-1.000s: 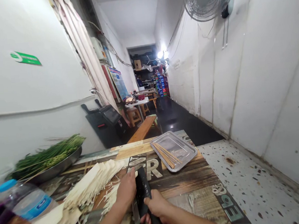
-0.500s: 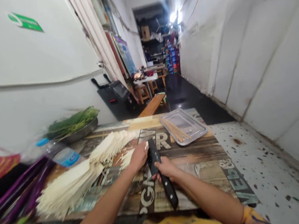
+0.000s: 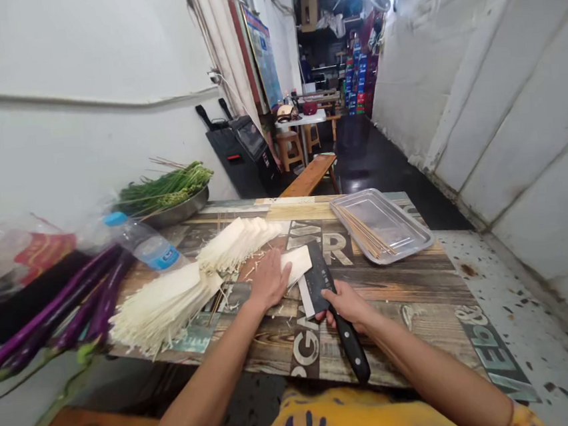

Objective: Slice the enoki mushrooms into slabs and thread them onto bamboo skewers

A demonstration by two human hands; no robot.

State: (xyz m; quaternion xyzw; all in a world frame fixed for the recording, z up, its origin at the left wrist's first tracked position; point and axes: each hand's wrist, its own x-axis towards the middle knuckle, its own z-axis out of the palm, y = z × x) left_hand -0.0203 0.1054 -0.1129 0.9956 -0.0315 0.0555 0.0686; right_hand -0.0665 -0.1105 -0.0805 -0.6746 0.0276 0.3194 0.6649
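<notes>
My right hand is closed round the black handle of a dark cleaver, whose blade rests on the printed wooden table. Just left of the blade, my left hand lies flat with fingers together on a pale sheet of bean curd. Bundles of pale cut strips fan out to the left of that hand.
A steel tray holding bamboo skewers sits at the table's far right. At the left are a water bottle, long purple aubergines and a metal bowl of green chives. A bench and speckled floor lie beyond.
The view has tilted down and drawn back, showing more of the table and my yellow shirt. The cleaver blade now shows its flat side beside the pale sheet, and my left hand has flattened on it.
</notes>
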